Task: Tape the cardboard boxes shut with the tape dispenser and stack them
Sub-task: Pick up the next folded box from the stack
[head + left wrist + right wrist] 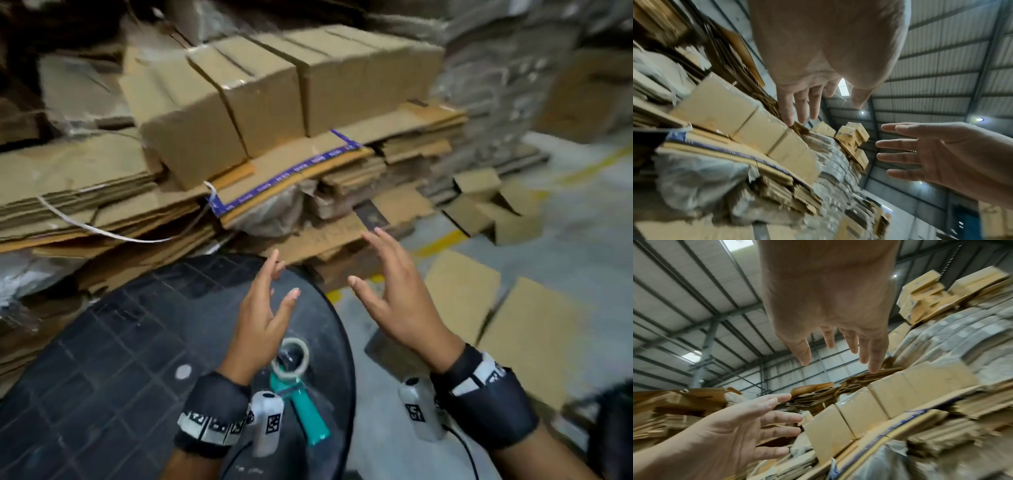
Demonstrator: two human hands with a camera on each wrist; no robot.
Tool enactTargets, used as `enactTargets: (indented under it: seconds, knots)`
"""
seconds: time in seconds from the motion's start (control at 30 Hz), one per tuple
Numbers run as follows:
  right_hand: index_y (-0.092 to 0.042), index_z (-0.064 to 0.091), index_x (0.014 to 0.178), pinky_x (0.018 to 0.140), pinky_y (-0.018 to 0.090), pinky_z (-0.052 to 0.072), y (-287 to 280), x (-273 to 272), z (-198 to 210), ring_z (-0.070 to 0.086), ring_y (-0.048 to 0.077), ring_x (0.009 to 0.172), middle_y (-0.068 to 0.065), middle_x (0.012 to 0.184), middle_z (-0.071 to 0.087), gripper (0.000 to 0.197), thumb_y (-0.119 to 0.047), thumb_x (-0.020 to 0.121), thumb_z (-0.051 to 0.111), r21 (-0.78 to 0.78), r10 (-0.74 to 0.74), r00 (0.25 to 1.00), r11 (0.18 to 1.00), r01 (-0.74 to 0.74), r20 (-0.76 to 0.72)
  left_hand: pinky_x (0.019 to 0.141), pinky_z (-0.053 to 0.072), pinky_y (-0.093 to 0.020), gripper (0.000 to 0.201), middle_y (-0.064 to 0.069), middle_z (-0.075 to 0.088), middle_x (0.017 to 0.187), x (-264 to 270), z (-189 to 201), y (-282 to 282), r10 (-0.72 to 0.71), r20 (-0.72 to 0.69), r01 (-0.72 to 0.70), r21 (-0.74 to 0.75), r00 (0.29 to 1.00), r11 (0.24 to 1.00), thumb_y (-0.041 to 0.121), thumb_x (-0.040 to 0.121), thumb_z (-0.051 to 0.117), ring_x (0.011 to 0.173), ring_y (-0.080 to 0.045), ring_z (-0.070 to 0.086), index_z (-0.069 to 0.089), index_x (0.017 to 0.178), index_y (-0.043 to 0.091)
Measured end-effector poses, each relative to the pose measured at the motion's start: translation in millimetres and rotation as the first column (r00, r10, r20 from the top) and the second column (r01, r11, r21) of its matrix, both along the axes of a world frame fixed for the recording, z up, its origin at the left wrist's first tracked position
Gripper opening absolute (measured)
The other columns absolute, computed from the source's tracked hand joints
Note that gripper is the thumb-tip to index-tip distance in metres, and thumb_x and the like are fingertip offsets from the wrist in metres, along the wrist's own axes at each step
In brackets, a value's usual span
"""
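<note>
While three closed brown cardboard boxes [267,92] sit side by side atop the heap of flattened cardboard sheets [85,192], probably parked there as finished work, both hands hang empty in front of them. Left hand [262,317] and right hand [399,301]: fingers spread, palms facing, likely readying a two-sided lift. One teal-handled tape dispenser [296,387] lies on the round black table [102,359].

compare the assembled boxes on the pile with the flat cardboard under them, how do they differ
The assembled boxes are folded into closed blocks; the flattened cardboard lies as thin sheets. The boxes sit side by side in a row; the sheets are layered. The boxes rest on top; the sheets carry them. Both are plain brown cardboard.
</note>
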State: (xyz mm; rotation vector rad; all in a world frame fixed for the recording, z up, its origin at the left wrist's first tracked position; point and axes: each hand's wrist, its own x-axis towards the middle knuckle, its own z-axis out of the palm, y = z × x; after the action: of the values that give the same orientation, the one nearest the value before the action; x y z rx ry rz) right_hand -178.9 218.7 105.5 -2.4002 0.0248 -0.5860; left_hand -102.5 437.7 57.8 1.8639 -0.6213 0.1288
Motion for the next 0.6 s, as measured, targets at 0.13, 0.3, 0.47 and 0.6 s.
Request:
enactTargets:
  seconds: [0.13,0.3,0.47,0.6]
  knots:
    - [-0.022,0.036,0.152,0.118,0.029,0.026,-30.8,-51.1,-30.5,0.025,0.016,0.150,0.003,0.160,0.032,0.068,-0.052,0.094,0.053,0.011,-0.150,0.983,0.988,0.152,-0.110,0.108,0.039,-0.026,0.061,0.004,0.050,0.146,-27.1,-30.1,-47.7,-0.153,-0.110,0.153,-0.006,0.982,0.988,0.039,0.095,0.055,0.134,0.004,0.043,0.027,0.149,0.045]
    - [-0.021,0.036,0.152,0.117,0.035,0.027,-72.3,-100.9,-55.2,0.026,0.021,0.149,0.007,0.160,0.033,0.062,-0.039,0.097,0.060,0.031,-0.326,0.917,0.939,0.342,-0.230,0.111,0.035,-0.023,0.063,0.001,0.045,0.150,-35.6,-63.9,-109.7,-0.312,-0.166,0.333,0.113,0.935,0.936,0.043,0.097,0.053,0.138,-0.003,0.041,0.029,0.154,0.027]
    - [-0.021,0.040,0.149,0.113,0.036,0.035,-123.2,-136.1,-91.5,0.039,0.021,0.141,0.004,0.154,0.040,0.057,-0.035,0.097,0.062,0.088,-0.457,0.816,0.852,0.515,-0.354,0.113,0.036,-0.044,0.076,-0.009,0.045,0.150,-16.4,-113.4,-173.6,-0.381,-0.203,0.430,0.348,0.902,0.833,0.058,0.093,0.044,0.138,-0.025,0.042,0.036,0.152,0.012]
    - [-0.020,0.043,0.147,0.110,0.039,0.041,-169.6,-145.5,-131.1,0.047,0.022,0.134,0.002,0.149,0.047,0.055,-0.035,0.097,0.062,0.155,-0.495,0.699,0.749,0.644,-0.517,0.113,0.037,-0.046,0.061,-0.014,0.046,0.149,16.7,-153.7,-223.1,-0.365,-0.294,0.464,0.444,0.883,0.767,0.040,0.101,0.054,0.137,-0.030,0.044,0.038,0.152,0.010]
